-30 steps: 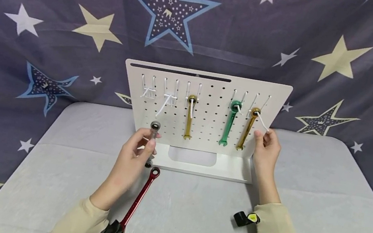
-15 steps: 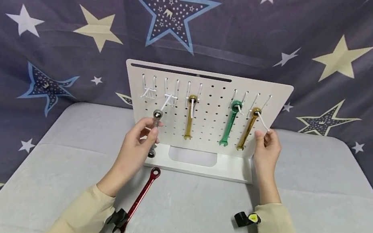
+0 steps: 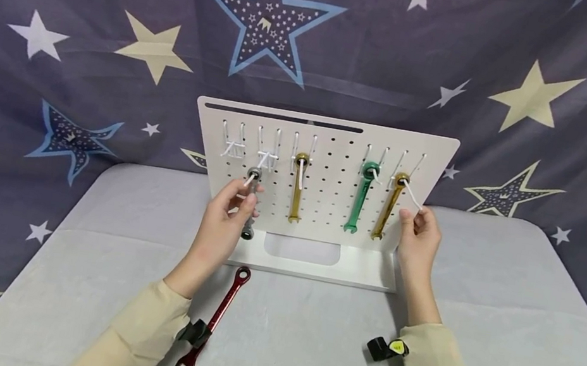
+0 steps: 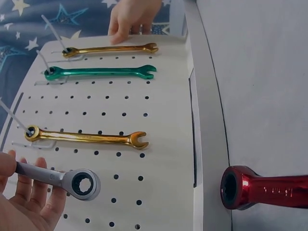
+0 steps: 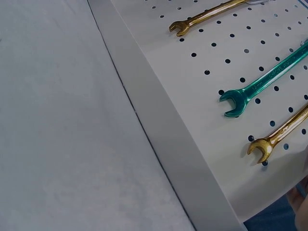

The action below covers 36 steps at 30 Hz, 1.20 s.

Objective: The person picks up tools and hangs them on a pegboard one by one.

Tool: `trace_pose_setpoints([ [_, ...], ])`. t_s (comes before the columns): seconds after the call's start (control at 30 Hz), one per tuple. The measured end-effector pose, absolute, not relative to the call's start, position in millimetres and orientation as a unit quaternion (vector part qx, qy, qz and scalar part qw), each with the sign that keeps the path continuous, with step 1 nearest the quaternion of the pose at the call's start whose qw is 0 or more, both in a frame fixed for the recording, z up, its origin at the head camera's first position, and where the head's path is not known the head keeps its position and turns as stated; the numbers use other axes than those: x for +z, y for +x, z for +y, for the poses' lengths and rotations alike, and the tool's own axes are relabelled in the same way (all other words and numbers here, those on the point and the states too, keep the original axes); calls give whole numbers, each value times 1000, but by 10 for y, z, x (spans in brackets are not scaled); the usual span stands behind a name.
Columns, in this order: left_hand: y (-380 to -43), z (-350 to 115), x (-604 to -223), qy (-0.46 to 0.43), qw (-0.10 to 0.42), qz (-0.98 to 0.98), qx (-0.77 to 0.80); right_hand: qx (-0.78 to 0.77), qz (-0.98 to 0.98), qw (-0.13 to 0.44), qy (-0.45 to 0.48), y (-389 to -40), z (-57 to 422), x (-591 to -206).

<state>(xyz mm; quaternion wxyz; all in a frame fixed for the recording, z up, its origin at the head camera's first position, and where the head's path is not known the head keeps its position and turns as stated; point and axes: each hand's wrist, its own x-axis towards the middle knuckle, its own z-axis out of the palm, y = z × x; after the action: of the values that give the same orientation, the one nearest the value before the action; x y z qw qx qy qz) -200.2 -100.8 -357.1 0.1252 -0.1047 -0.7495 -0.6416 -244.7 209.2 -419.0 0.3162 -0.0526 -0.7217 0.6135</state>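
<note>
My left hand (image 3: 221, 216) pinches a silver ratchet wrench (image 4: 43, 174), held upright in front of the left part of the white pegboard (image 3: 326, 198). Its upper ring sits at the second hook from the left, and that hook's white tip (image 3: 249, 180) shows at the ring's face. With thumb and fingers, my right hand (image 3: 420, 238) grips the board's right edge, beside the end of the rightmost hook. On the grey tabletop below lies a red wrench (image 3: 217, 318), ring end toward the board, partly overlapped by the black strap piece at my left wrist.
Hanging from hooks are a gold wrench (image 3: 297, 193), a green wrench (image 3: 360, 199) and another gold wrench (image 3: 389, 208). The leftmost hook (image 3: 232, 148) bears nothing. A white base (image 3: 314, 269) juts forward below the board. Behind hangs a star-patterned cloth (image 3: 382, 62).
My left hand has raised the silver wrench and shifted it slightly right, bringing its ring up to the second hook's tip. The right hand has stayed at the board's edge.
</note>
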Motion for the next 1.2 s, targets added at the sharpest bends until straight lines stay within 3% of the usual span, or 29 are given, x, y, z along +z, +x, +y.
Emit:
trace_pose_setpoints([
  [0.27, -2130, -1007, -3591, -100, 115, -757, -636, 612, -726, 310, -58, -2291, 1985, -3975],
  [0.87, -2370, -1012, -3634, -125, 109, -747, -644, 594, -736, 319, -53, -2288, 1982, -4006],
  [1.2, -2464, -1012, -3613, -88, 57, -745, -658, 591, -737, 324, -50, -2292, 1979, -3999],
])
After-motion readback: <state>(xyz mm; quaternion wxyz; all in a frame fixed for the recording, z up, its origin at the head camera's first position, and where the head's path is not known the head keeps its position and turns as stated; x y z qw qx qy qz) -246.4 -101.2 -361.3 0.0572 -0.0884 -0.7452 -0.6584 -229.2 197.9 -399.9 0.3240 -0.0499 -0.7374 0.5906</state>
